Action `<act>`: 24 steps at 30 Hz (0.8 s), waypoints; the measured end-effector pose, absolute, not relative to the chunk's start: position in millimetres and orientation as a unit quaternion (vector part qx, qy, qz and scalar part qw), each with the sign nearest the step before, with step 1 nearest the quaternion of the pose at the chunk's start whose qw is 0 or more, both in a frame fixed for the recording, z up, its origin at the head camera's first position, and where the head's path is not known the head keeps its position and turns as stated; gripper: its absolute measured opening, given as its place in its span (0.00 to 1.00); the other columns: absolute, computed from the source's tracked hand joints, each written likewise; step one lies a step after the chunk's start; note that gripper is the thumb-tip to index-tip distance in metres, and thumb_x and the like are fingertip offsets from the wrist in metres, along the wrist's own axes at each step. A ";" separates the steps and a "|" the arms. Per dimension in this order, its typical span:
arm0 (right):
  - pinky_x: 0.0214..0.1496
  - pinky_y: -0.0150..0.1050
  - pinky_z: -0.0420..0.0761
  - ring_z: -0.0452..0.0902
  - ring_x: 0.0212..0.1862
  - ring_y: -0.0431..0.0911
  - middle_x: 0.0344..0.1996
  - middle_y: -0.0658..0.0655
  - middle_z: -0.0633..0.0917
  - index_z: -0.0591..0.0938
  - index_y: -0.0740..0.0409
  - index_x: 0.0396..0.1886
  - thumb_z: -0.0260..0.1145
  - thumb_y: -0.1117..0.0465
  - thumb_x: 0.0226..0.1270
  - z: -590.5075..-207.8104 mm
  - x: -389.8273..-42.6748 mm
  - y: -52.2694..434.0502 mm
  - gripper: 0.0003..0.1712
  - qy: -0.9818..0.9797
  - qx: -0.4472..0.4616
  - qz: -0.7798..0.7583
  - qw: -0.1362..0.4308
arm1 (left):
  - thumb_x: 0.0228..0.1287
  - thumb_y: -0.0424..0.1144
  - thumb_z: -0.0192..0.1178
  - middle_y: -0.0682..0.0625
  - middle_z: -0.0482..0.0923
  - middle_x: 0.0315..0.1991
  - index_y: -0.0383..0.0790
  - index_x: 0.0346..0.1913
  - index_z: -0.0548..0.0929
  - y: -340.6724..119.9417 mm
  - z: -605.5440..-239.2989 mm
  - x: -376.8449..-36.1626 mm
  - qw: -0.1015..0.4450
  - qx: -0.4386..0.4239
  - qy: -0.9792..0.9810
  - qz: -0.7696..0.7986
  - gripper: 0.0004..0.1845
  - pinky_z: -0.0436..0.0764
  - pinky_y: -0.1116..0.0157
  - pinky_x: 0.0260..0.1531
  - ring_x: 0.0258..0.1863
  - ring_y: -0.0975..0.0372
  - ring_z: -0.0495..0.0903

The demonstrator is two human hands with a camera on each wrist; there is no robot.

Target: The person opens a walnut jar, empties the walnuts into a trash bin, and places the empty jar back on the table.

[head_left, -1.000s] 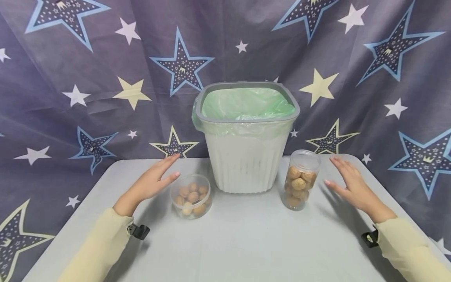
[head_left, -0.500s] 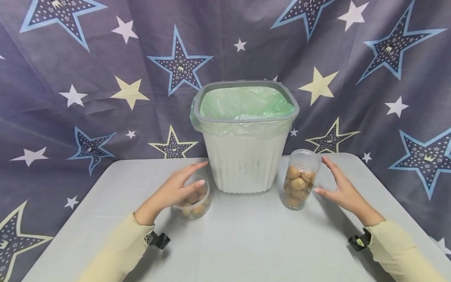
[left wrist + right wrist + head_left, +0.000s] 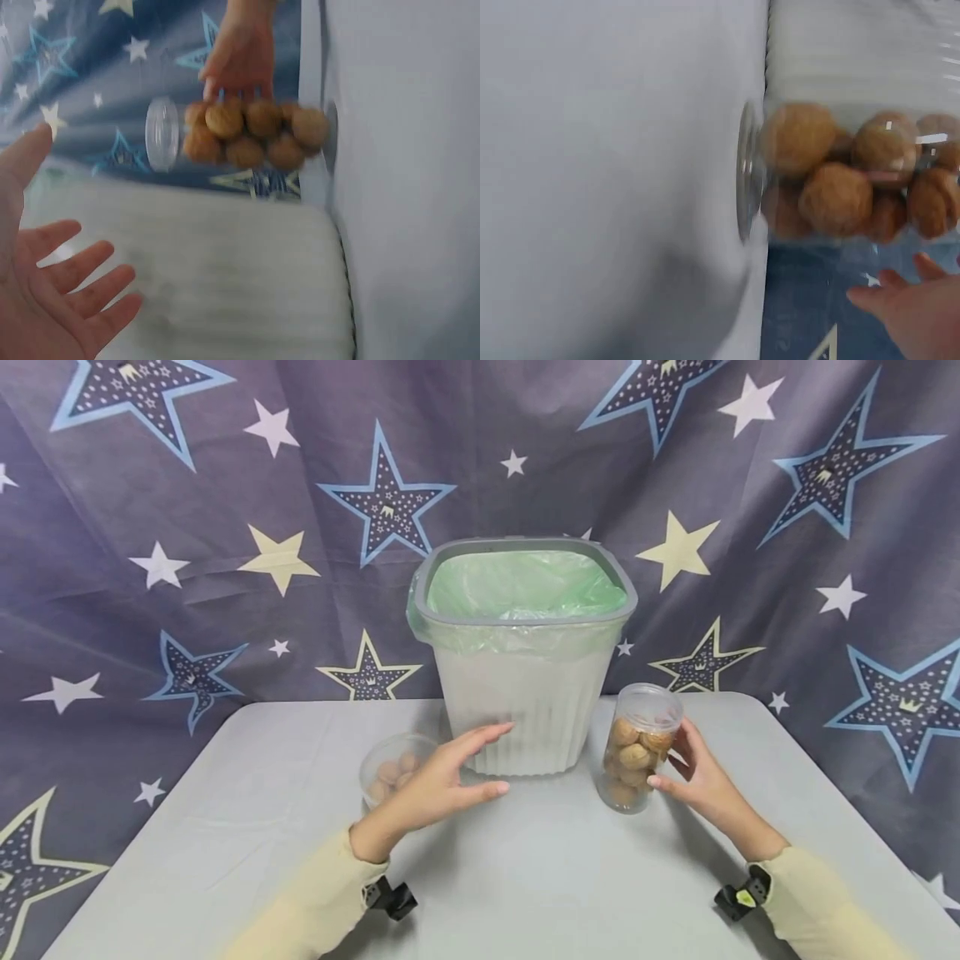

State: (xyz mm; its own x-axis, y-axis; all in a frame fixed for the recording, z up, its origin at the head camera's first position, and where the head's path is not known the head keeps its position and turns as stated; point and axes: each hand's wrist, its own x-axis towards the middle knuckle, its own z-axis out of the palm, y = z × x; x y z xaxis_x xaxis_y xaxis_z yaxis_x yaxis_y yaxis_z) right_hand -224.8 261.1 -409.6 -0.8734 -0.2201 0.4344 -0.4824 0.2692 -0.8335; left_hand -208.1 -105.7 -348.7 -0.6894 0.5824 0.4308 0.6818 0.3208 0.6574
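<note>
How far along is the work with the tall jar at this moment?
Early. Right hand fingers curl round the tall jar, which stands lidded and full of nuts on the table. Left hand hovers open, holding nothing. Short jar and lined bin look untouched.

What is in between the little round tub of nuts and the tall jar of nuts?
The white bin with its green bag stands a bit behind the gap between the short tub and the tall jar. The left hand hovers there too. The head view shows it.

Pale yellow sleeves, seemingly black wrist clips.
</note>
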 end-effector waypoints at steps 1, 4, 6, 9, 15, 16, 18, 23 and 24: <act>0.58 0.22 0.65 0.61 0.59 0.27 0.62 0.52 0.65 0.48 0.64 0.73 0.67 0.79 0.49 -410.6 -223.9 258.9 0.54 -0.781 0.223 0.571 0.119 | 0.58 0.39 0.66 0.47 0.65 0.67 0.40 0.69 0.65 -100.4 -348.1 -206.8 0.057 -0.390 -0.810 -0.434 0.36 0.64 0.55 0.65 0.67 0.55 0.63; 0.56 0.19 0.65 0.61 0.59 0.28 0.59 0.42 0.65 0.49 0.62 0.73 0.67 0.78 0.50 -412.4 -223.4 253.7 0.53 -0.773 0.210 0.587 0.120 | 0.58 0.42 0.67 0.48 0.65 0.67 0.43 0.69 0.64 -84.8 -344.6 -203.9 0.059 -0.387 -0.812 -0.432 0.37 0.63 0.54 0.65 0.67 0.57 0.62; 0.56 0.19 0.65 0.60 0.60 0.28 0.60 0.43 0.64 0.49 0.58 0.74 0.68 0.76 0.51 -413.0 -224.3 251.7 0.54 -0.778 0.198 0.586 0.113 | 0.58 0.43 0.67 0.50 0.64 0.68 0.44 0.70 0.64 -75.0 -341.6 -202.4 0.056 -0.384 -0.814 -0.432 0.37 0.63 0.55 0.65 0.67 0.59 0.62; 0.55 0.18 0.65 0.59 0.60 0.28 0.62 0.48 0.62 0.47 0.56 0.74 0.68 0.76 0.51 -414.9 -224.8 250.5 0.56 -0.782 0.188 0.585 0.102 | 0.57 0.44 0.67 0.51 0.64 0.68 0.45 0.70 0.63 -60.5 -338.7 -201.3 0.051 -0.386 -0.810 -0.438 0.38 0.63 0.55 0.65 0.67 0.61 0.61; 0.54 0.18 0.65 0.59 0.59 0.28 0.62 0.50 0.60 0.44 0.56 0.74 0.69 0.77 0.50 -420.5 -221.4 249.4 0.58 -0.783 0.184 0.588 0.088 | 0.57 0.44 0.67 0.49 0.64 0.68 0.44 0.70 0.63 -31.6 -342.1 -202.6 0.060 -0.379 -0.801 -0.459 0.39 0.66 0.58 0.63 0.67 0.60 0.62; 0.54 0.18 0.65 0.59 0.59 0.28 0.62 0.51 0.61 0.44 0.56 0.74 0.69 0.76 0.50 -421.1 -221.1 249.0 0.58 -0.785 0.184 0.585 0.083 | 0.57 0.45 0.67 0.49 0.63 0.68 0.44 0.70 0.63 -26.7 -342.7 -203.3 0.060 -0.375 -0.801 -0.463 0.39 0.66 0.59 0.63 0.67 0.60 0.62; 0.54 0.19 0.65 0.60 0.58 0.28 0.63 0.52 0.61 0.44 0.55 0.74 0.69 0.75 0.51 -421.7 -221.0 248.5 0.58 -0.789 0.182 0.582 0.073 | 0.57 0.45 0.67 0.49 0.63 0.68 0.43 0.70 0.62 -16.9 -343.5 -205.5 0.059 -0.368 -0.798 -0.474 0.39 0.67 0.61 0.62 0.66 0.61 0.63; 0.54 0.22 0.68 0.60 0.59 0.33 0.64 0.57 0.59 0.42 0.51 0.74 0.69 0.73 0.53 -421.4 -219.7 249.8 0.58 -0.786 0.172 0.592 0.043 | 0.58 0.42 0.66 0.47 0.63 0.68 0.40 0.70 0.60 5.0 -344.8 -211.6 0.054 -0.361 -0.784 -0.502 0.39 0.69 0.63 0.61 0.66 0.61 0.63; 0.54 0.22 0.68 0.60 0.61 0.38 0.64 0.59 0.59 0.42 0.51 0.74 0.69 0.73 0.53 -421.7 -219.2 250.5 0.57 -0.786 0.170 0.594 0.035 | 0.58 0.42 0.66 0.46 0.63 0.68 0.40 0.71 0.60 8.5 -344.9 -212.2 0.052 -0.361 -0.780 -0.509 0.39 0.69 0.64 0.60 0.66 0.60 0.64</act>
State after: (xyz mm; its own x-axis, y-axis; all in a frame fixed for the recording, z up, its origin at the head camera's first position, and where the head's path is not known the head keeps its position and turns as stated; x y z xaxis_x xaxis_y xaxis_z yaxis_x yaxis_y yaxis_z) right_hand -219.2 250.5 -421.7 -0.9401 -0.2255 0.2558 -0.3078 0.2378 -0.9213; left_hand -212.2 8.5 -344.9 -0.7336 0.5111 0.4479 0.6160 0.2218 0.7559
